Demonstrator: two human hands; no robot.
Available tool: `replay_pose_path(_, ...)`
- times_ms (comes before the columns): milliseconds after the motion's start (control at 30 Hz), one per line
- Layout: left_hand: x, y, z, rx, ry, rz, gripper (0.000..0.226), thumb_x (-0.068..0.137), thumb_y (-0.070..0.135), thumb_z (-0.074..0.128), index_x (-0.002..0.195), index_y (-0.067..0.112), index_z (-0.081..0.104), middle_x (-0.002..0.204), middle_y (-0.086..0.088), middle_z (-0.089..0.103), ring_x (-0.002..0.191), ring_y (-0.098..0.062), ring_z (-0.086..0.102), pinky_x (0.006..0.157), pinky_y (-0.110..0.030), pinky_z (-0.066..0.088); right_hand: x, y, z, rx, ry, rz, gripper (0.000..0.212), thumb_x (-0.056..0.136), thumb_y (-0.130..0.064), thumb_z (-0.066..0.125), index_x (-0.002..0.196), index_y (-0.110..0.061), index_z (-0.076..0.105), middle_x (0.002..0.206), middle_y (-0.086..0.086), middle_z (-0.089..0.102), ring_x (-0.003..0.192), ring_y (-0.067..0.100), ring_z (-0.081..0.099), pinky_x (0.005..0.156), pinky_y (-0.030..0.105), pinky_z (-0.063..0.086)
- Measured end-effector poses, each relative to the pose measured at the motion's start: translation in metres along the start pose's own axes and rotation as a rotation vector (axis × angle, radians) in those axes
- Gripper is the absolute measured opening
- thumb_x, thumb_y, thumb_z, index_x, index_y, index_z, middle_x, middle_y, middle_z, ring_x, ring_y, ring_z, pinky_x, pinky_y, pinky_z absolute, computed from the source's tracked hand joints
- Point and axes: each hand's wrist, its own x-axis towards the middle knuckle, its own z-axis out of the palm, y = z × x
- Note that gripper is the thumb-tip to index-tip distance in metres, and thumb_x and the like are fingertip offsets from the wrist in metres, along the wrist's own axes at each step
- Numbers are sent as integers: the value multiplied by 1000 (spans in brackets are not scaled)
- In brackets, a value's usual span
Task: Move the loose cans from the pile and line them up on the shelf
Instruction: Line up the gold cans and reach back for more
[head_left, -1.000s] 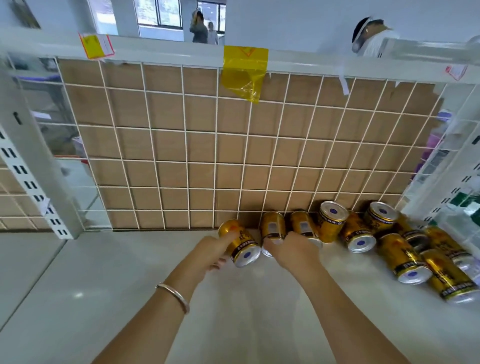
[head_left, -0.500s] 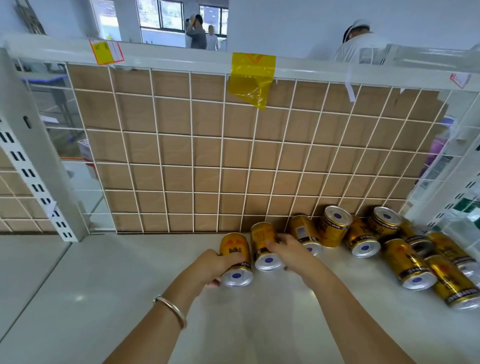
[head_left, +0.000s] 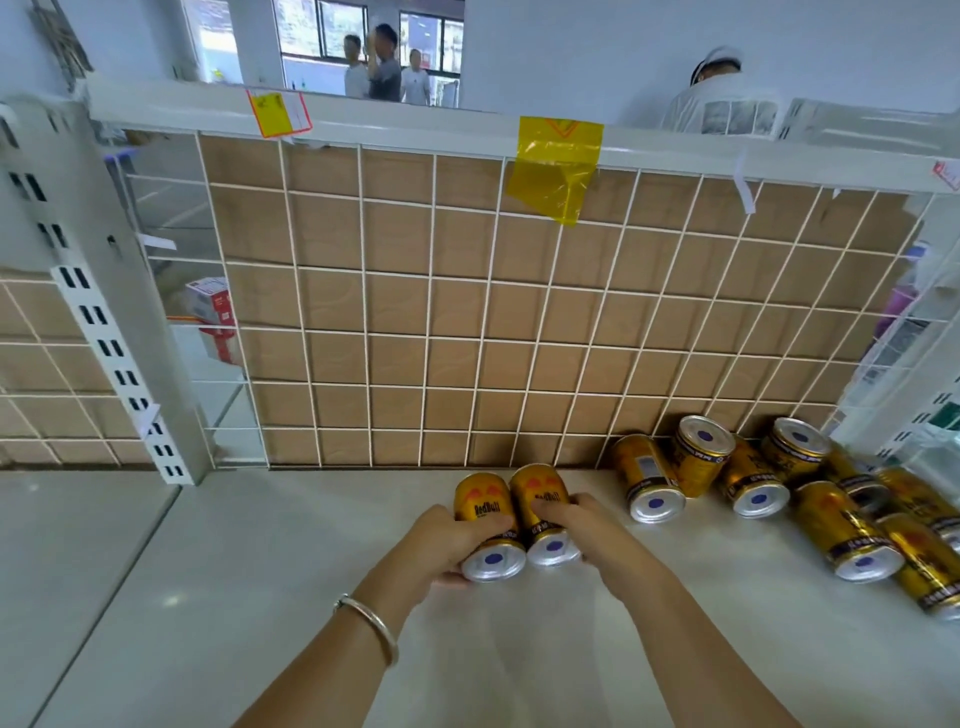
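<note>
L hand (head_left: 441, 540) grips left can (head_left: 485, 519), R hand (head_left: 582, 525) grips right can (head_left: 543, 512), cans touching, long axes near-to-far, bases near; pile (head_left: 779, 488) lies right, nearer R hand.

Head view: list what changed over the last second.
The left hand and right hand each drew a can out of the pile, leftward and nearer the person; the left can and right can now sit side by side, fingers curled round them. The rest of the pile against the grid stayed put.
</note>
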Motion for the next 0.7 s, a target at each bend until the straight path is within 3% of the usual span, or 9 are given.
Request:
replay_pose_path(100, -2, -13, -4, -180, -46, 40, 53, 74, 35, 76, 112, 3, 58, 99, -14, 71, 84, -21, 70, 66, -30, 59, -10, 12, 0, 111, -52, 16, 70, 67, -33, 78, 124, -6, 49, 110, 16, 66, 96, 30, 67, 90, 44, 53)
replay_pose_path(200, -9, -28, -17, -280, -137, 49, 43, 75, 29, 76, 107, 3, 62, 97, -15, 73, 89, -24, 71, 75, -34, 58, -29, 18, 4, 249, -137, -10, 57, 71, -19, 77, 120, -2, 53, 106, 19, 69, 93, 31, 68, 79, 38, 55)
replay_pose_path(333, -23, -43, -33, -332, -202, 93, 39, 74, 25, 75, 106, 9, 62, 99, -11, 72, 92, -22, 69, 75, -30, 56, -58, 13, 17, 311, -238, -86, 48, 70, -11, 76, 113, -4, 58, 105, 18, 70, 93, 31, 68, 81, 37, 56)
replay_pose_path(467, -42, -49, -50, -366, -200, 184, 42, 74, 20, 74, 112, 8, 60, 105, -10, 70, 98, -21, 67, 82, -29, 54, -86, 9, 29, 404, -277, -109, 51, 68, -10, 72, 117, -7, 57, 102, 16, 69, 88, 29, 67, 72, 37, 55)
replay_pose_path(567, -66, -56, -62, -342, -186, 228, 35, 75, 23, 73, 107, 14, 62, 104, -7, 71, 97, -19, 67, 82, -28, 54, -106, 13, 40, 429, -314, -142, 56, 62, -15, 72, 115, -7, 59, 99, 16, 69, 86, 28, 67, 77, 40, 55)
replay_pose_path(700, -99, -69, -69, -315, -122, 277, 25, 79, 21, 72, 101, 17, 63, 101, -5, 71, 94, -15, 66, 82, -26, 54, -130, 23, 50, 452, -342, -193, 62, 57, -17, 69, 116, -5, 57, 96, 16, 69, 82, 27, 67, 70, 37, 56)
